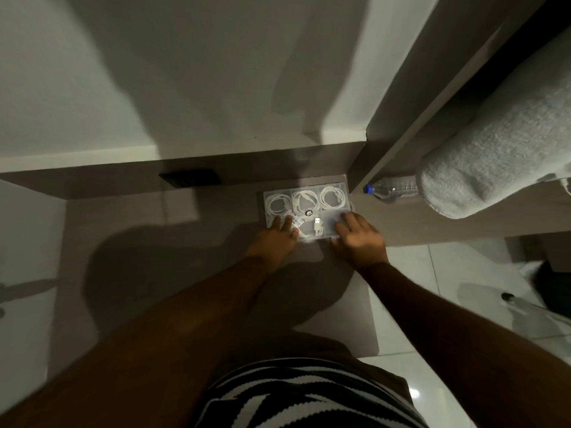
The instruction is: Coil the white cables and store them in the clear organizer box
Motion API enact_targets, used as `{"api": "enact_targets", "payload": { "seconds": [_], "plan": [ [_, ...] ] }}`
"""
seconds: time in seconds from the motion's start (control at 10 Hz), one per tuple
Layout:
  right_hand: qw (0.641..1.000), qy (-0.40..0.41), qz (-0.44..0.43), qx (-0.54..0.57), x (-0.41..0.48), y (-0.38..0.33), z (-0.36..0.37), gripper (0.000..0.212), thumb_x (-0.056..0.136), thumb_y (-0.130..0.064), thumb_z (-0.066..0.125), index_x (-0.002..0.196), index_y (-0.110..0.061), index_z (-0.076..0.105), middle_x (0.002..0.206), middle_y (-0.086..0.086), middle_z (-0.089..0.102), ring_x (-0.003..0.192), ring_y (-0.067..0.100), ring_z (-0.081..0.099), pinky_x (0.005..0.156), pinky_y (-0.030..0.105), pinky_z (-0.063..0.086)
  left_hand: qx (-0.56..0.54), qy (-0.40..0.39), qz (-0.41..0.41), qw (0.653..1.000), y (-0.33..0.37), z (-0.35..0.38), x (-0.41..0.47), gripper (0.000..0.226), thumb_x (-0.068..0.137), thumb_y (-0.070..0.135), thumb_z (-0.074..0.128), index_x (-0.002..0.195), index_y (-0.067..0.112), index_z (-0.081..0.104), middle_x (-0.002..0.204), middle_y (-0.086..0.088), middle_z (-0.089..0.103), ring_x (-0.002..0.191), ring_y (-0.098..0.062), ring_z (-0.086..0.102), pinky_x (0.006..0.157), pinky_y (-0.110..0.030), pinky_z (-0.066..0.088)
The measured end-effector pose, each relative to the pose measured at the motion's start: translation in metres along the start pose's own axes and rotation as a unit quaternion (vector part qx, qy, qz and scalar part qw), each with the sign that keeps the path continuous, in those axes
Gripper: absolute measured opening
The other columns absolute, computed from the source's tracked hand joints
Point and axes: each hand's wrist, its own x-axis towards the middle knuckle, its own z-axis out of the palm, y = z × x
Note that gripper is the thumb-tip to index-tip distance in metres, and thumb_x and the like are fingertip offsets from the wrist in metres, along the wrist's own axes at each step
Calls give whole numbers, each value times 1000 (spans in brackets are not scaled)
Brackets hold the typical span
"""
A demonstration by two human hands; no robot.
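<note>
The clear organizer box point(335, 188) lies flat on the brown desk, its lid down. Through the lid I see coiled white cables point(333, 197) in the three far compartments and a white USB plug point(317, 226) in the near middle one. My left hand point(276, 239) rests on the box's near left corner, fingers spread over a barcode sticker point(296, 219). My right hand point(358, 236) presses flat on the near right part of the lid. Neither hand grips anything.
A clear water bottle point(391, 187) with a blue cap lies just right of the box. A grey rolled cushion point(494, 156) sits further right. A dark socket plate point(191, 178) is on the back panel. A white wall rises behind the desk point(154, 217); tiled floor is at the right.
</note>
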Motion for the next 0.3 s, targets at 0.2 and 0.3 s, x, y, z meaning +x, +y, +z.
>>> {"api": "enact_targets", "payload": {
  "seconds": [0.2,0.3],
  "plan": [
    [992,-90,86,12,26,-39,-40,78,82,-71,56,139,-18,53,143,13,52,132,36,50,113,54,39,-134,90,-8,987,-22,16,-7,60,106,43,46,159,20,34,173,-6,14,159,-31,10,127,-47,22],
    [994,-58,92,-20,38,-59,-47,76,80,-70,53,133,-16,61,140,14,57,128,38,51,111,56,38,-207,175,-37,962,-37,14,-24,62,101,44,52,159,28,36,170,-2,26,157,-27,23,127,-43,22]
  ]
}}
